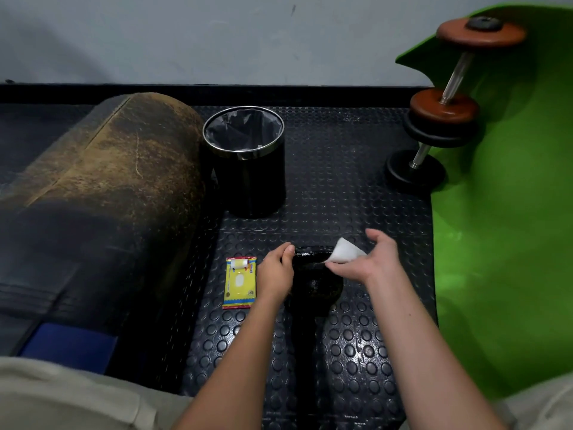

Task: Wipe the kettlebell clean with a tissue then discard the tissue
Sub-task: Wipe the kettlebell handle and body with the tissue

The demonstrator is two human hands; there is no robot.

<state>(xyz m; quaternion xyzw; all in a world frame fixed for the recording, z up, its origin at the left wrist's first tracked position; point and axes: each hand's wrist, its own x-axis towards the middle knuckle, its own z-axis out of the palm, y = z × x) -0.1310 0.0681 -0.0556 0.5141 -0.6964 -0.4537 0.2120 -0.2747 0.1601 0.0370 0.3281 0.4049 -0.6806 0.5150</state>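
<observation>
Left edge: worn brown-and-black padded bolster is lying along the floor, nothing happening there. Next over, yellow wipes pack is sitting flat on the studded rubber mat, just beside the left hand.

Left hand is curling round the left end of the kettlebell handle, thumb on top, steadying it. Kettlebell is sitting on the mat between both hands, directly in front of the person.

Right hand is pinching a white tissue between thumb and fingertips, fingers otherwise loose, tissue touching the right end of the handle.

Bin, black with a liner, is standing behind the kettlebell, well within reach. Far right: dumbbells are lying at the edge of a green mat.

Doing this step well, my read:
- keep the left hand anchoring so the bell isn't rocking
- get more tissue area onto the metal; a fingertip pinch is wiping a thin strip only
- work handle first, then body, shifting the left grip to reach what it's covering

Hard to make out: kettlebell is black on black mat, outline mostly lost, can't tell dirt from clean. Its near side is merging into shadow. Left fingers under the handle are hidden. Bin contents aren't readable.
</observation>
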